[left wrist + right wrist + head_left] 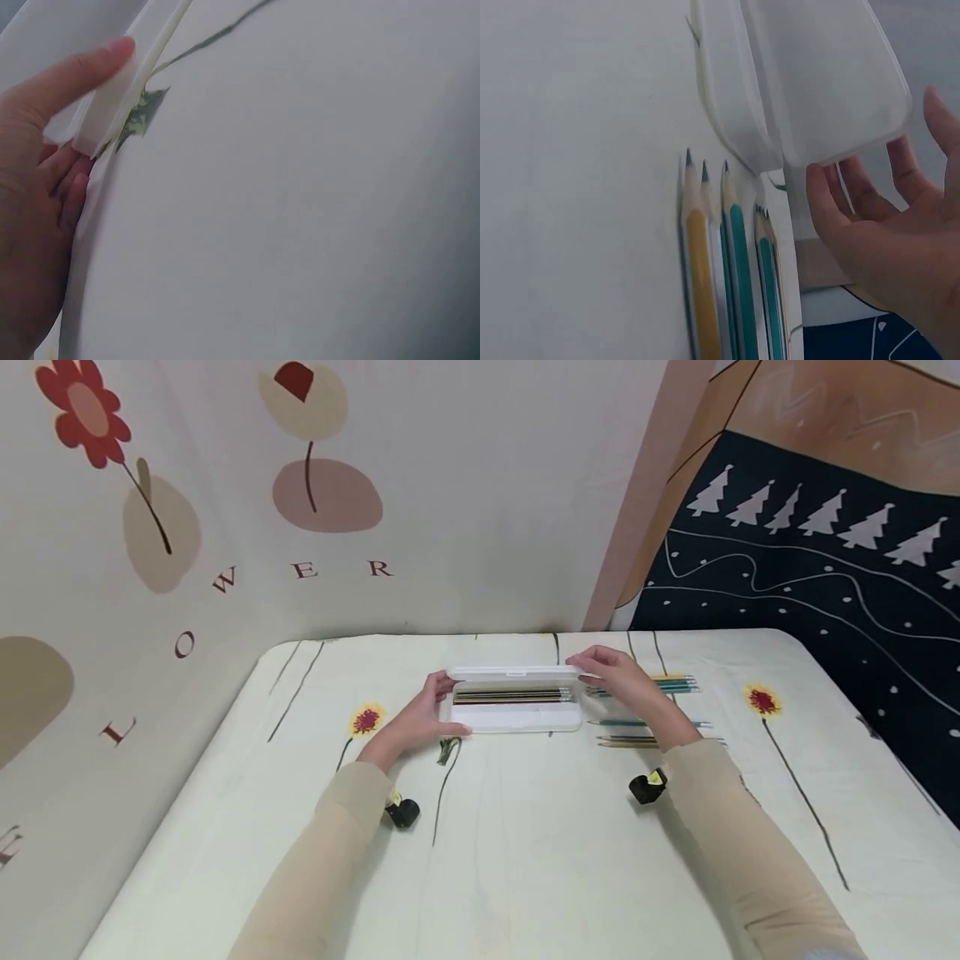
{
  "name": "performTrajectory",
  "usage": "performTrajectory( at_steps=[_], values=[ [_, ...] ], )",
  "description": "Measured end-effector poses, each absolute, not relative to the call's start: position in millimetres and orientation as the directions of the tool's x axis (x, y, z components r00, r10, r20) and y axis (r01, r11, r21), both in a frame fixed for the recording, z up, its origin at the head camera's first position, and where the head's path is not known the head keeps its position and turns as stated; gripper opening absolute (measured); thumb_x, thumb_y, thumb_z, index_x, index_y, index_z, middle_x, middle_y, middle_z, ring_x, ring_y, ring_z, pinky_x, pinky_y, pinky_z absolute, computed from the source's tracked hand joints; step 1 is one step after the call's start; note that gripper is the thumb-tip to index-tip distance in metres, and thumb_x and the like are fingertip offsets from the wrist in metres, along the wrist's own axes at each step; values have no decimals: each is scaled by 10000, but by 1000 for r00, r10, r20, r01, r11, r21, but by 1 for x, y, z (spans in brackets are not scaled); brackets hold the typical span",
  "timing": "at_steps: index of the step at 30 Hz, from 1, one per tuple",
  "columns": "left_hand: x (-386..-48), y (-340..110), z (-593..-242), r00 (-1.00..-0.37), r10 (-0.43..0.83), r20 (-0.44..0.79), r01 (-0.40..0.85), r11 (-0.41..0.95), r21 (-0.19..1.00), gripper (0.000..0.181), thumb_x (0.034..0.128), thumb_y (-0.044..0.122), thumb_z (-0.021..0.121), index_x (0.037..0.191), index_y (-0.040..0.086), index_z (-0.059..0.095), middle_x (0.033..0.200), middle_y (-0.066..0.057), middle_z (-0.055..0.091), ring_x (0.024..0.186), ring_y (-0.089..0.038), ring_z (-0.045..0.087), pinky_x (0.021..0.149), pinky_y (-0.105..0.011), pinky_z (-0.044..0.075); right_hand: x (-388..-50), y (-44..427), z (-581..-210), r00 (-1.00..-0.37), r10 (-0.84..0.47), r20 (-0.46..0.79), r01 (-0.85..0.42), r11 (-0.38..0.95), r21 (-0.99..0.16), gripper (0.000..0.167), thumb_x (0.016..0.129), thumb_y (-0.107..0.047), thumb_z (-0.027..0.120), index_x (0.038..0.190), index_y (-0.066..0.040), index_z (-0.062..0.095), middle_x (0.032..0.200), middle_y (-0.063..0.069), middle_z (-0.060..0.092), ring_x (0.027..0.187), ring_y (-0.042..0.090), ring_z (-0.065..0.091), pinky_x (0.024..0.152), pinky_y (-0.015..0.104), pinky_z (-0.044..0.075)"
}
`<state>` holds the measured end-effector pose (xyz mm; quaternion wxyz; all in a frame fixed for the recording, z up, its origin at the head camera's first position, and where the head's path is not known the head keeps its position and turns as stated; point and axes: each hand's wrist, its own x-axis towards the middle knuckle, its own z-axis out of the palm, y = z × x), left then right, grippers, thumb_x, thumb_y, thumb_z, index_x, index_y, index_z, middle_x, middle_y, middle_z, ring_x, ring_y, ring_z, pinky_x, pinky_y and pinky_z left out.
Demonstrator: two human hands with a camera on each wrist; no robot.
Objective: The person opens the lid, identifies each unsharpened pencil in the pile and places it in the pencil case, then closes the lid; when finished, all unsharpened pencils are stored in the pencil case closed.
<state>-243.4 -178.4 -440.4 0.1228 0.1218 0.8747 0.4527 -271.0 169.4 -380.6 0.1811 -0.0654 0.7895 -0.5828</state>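
Note:
A white pencil case [517,718] lies on the table with its lid [517,673] raised along the far side. Several dark striped pencils [510,696] lie in the case, along its back. My left hand [416,718] grips the case's left end; in the left wrist view the thumb [97,67] is over the front rim and the other fingers are low at the corner. My right hand [618,681] touches the lid's right end with spread, lightly bent fingers [866,191]. In the right wrist view some fingertips are hidden behind the lid's edge.
Loose pencils, some teal [678,687] and some yellow [699,262], lie right of the case, partly under my right forearm. A flower-printed cloth [525,843] covers the table. Printed curtains [487,527] hang behind the far edge. Black wrist devices [647,787] hang below both wrists.

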Motion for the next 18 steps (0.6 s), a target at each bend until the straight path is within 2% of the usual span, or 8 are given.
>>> performTrajectory(
  at_steps=[2, 4, 7, 9, 12, 18],
  values=[
    [-244, -180, -437, -934, 337, -119, 87, 538, 838, 979, 859, 324, 780, 1571, 143, 133, 1613, -180, 289, 1503, -362, 266, 1265, -502, 188, -270, 174, -382, -908, -352, -226, 91, 361, -928, 407, 1025, -309, 549, 1283, 4, 522, 1505, 125, 477, 1429, 302, 409, 1217, 475, 326],
    [-244, -181, -434, -928, 348, -137, 62, 505, 861, 851, 939, 366, 678, 1580, 172, 154, 1634, -178, 253, 1514, -359, 247, 1265, -520, 173, -269, 178, -384, -890, -383, -248, 62, 437, -897, 433, 1005, -319, 586, 1343, -52, 537, 1535, 108, 462, 1444, 292, 397, 1216, 498, 312],
    [-244, -182, -432, -923, 355, -149, 31, 455, 890, 711, 994, 415, 574, 1574, 203, 222, 1647, -134, 252, 1523, -327, 253, 1265, -517, 179, -269, 182, -387, -858, -440, -263, 23, 480, -877, 510, 987, -268, 619, 1452, -101, 490, 1577, 121, 408, 1494, 301, 331, 1234, 515, 277],
    [-243, -183, -431, -926, 346, -152, 15, 436, 900, 688, 982, 419, 596, 1557, 219, 274, 1634, -88, 298, 1518, -294, 277, 1262, -512, 199, -270, 182, -388, -838, -487, -245, -33, 495, -868, 576, 972, -224, 643, 1492, -78, 441, 1598, 148, 369, 1516, 317, 286, 1242, 509, 257],
    [-243, -183, -429, -934, 328, -143, 22, 450, 893, 739, 913, 375, 707, 1531, 227, 329, 1597, -60, 361, 1506, -281, 301, 1258, -512, 211, -270, 179, -390, -820, -535, -205, -113, 502, -857, 659, 939, -151, 683, 1513, -16, 388, 1601, 188, 345, 1520, 343, 261, 1239, 489, 257],
    [-242, -184, -426, -938, 324, -122, 74, 532, 844, 843, 823, 307, 817, 1509, 199, 340, 1600, -63, 349, 1507, -300, 291, 1266, -509, 179, -266, 170, -388, -827, -537, -165, -207, 563, -800, 722, 886, -64, 725, 1509, 25, 372, 1595, 209, 344, 1512, 362, 266, 1235, 472, 273]
  ],
)
